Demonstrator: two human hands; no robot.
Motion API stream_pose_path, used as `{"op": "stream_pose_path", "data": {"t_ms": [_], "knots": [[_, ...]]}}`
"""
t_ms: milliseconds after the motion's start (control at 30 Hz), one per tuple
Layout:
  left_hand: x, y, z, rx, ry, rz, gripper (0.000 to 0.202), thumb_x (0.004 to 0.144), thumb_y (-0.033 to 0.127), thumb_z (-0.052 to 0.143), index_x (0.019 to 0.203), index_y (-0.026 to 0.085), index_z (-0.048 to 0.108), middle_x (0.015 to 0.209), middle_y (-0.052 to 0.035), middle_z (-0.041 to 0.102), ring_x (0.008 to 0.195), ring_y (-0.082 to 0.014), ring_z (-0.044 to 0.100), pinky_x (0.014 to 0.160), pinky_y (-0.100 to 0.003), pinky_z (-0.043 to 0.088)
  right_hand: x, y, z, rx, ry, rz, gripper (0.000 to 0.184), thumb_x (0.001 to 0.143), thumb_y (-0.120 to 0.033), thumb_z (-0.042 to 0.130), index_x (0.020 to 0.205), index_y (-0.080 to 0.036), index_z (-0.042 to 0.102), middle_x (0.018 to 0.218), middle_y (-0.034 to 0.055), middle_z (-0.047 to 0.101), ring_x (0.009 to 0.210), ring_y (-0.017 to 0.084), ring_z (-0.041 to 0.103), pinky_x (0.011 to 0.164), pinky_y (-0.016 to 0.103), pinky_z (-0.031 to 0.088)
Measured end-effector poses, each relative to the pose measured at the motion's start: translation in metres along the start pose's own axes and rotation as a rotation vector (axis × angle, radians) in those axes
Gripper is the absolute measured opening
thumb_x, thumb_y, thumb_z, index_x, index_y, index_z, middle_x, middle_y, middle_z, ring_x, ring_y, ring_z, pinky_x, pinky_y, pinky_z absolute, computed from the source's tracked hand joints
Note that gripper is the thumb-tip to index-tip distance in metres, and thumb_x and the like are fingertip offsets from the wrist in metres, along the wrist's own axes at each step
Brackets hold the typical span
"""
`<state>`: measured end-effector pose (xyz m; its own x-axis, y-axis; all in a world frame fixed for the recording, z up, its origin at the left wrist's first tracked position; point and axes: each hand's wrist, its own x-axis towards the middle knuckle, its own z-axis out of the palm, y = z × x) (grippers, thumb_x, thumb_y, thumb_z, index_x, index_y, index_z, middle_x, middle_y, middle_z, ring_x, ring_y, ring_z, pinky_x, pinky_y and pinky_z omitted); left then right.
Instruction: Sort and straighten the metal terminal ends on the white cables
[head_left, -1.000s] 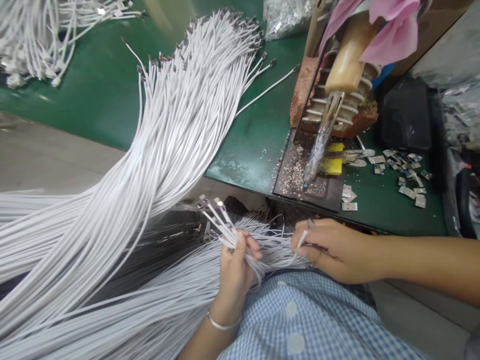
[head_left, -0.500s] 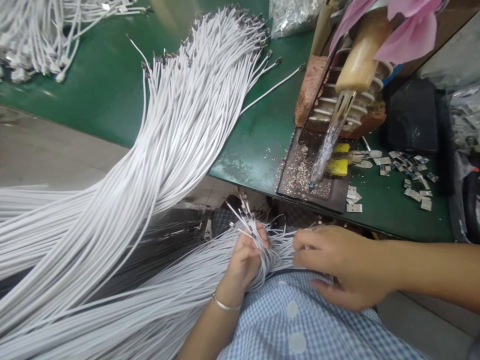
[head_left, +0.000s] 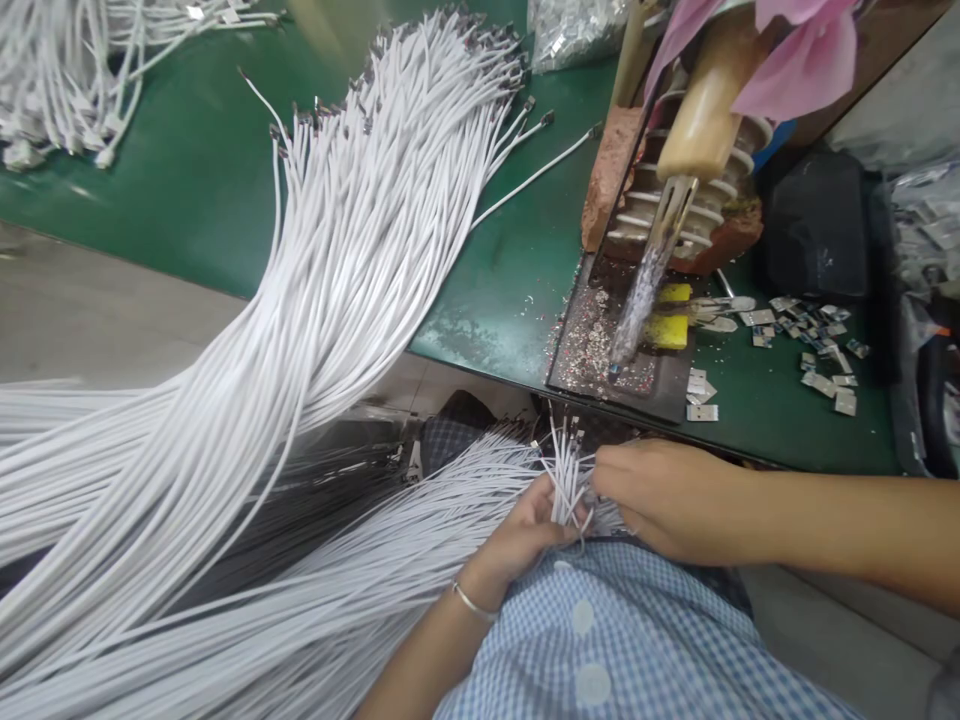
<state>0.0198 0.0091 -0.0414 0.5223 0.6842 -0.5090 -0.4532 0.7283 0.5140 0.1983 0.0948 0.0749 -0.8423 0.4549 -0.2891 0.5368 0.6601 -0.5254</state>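
Note:
My left hand is closed round a small bunch of white cables whose metal-tipped ends point up over my lap. My right hand is right beside it, fingers curled and pinched at the same bunch. A large sheaf of white cables runs from the green bench down across my lap to the left. A soldering iron with a wooden handle rests on its stand, tip down over a dark tray strewn with solder bits.
Small metal connector shells lie scattered on the bench at the right, near a yellow sponge. Another heap of white cables is at the far left. A black case and a bag of metal parts stand behind.
My left hand has carried the bunch of cable ends to the right and lower, up against my right hand. My right hand has stayed low over my lap, now pinching at the bunch.

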Motion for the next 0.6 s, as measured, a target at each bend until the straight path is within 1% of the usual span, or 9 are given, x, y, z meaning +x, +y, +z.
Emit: {"op": "stream_pose_path", "data": {"t_ms": [67, 167, 267, 400, 500, 600], "knots": [[-0.001, -0.001, 0.000, 0.040, -0.024, -0.021, 0.042, 0.061, 0.015, 0.075, 0.098, 0.018, 0.057, 0.079, -0.0011, 0.059, 0.071, -0.0141, 0.055, 0.065, -0.026, 0.043, 0.001, 0.002, 0.006, -0.086, -0.069, 0.023, 0.015, 0.072, -0.007, 0.048, 0.080, -0.014, 0.058, 0.076, 0.0070, 0.060, 0.064, 0.018, 0.057, 0.056, 0.028, 0.039], [-0.002, -0.003, 0.000, 0.098, -0.039, -0.031, 0.036, 0.065, 0.018, 0.074, 0.096, 0.017, 0.057, 0.078, -0.0004, 0.058, 0.069, -0.0124, 0.053, 0.064, -0.024, 0.042, 0.001, 0.003, 0.010, -0.153, -0.144, -0.005, 0.014, 0.071, -0.008, 0.053, 0.082, -0.015, 0.060, 0.075, 0.0069, 0.062, 0.061, 0.019, 0.059, 0.053, 0.028, 0.038], [-0.004, -0.004, 0.000, 0.118, -0.040, -0.008, 0.031, 0.066, 0.020, 0.074, 0.091, 0.017, 0.056, 0.072, 0.0018, 0.055, 0.064, -0.0096, 0.050, 0.062, -0.021, 0.040, 0.001, 0.002, 0.012, -0.164, -0.180, -0.056, 0.011, 0.073, -0.011, 0.055, 0.081, -0.015, 0.061, 0.072, 0.0060, 0.063, 0.059, 0.019, 0.061, 0.050, 0.028, 0.037], [-0.007, 0.000, 0.000, 0.088, -0.044, 0.012, 0.035, 0.065, 0.027, 0.075, 0.093, 0.018, 0.056, 0.070, 0.0023, 0.054, 0.058, -0.0088, 0.049, 0.056, -0.022, 0.042, 0.002, 0.001, 0.010, -0.138, -0.229, -0.070, 0.013, 0.071, -0.009, 0.055, 0.081, -0.014, 0.062, 0.072, 0.0064, 0.064, 0.063, 0.020, 0.062, 0.051, 0.028, 0.037], [-0.012, 0.006, 0.002, 0.049, -0.034, 0.028, 0.037, 0.064, 0.030, 0.076, 0.093, 0.019, 0.056, 0.070, 0.0021, 0.054, 0.056, -0.0093, 0.050, 0.053, -0.023, 0.044, 0.002, -0.001, 0.004, -0.039, -0.198, -0.023, 0.010, 0.076, -0.012, 0.051, 0.080, -0.015, 0.060, 0.074, 0.0053, 0.064, 0.063, 0.018, 0.060, 0.053, 0.027, 0.037], [-0.015, 0.015, 0.008, 0.004, 0.018, 0.062, 0.035, 0.068, 0.038, 0.071, 0.094, 0.019, 0.058, 0.071, -0.0002, 0.057, 0.058, -0.0115, 0.053, 0.053, -0.024, 0.045, 0.003, -0.003, -0.006, 0.182, -0.119, 0.012, 0.016, 0.084, -0.015, 0.042, 0.078, -0.016, 0.056, 0.073, 0.0030, 0.061, 0.062, 0.014, 0.055, 0.055, 0.025, 0.038]]}}
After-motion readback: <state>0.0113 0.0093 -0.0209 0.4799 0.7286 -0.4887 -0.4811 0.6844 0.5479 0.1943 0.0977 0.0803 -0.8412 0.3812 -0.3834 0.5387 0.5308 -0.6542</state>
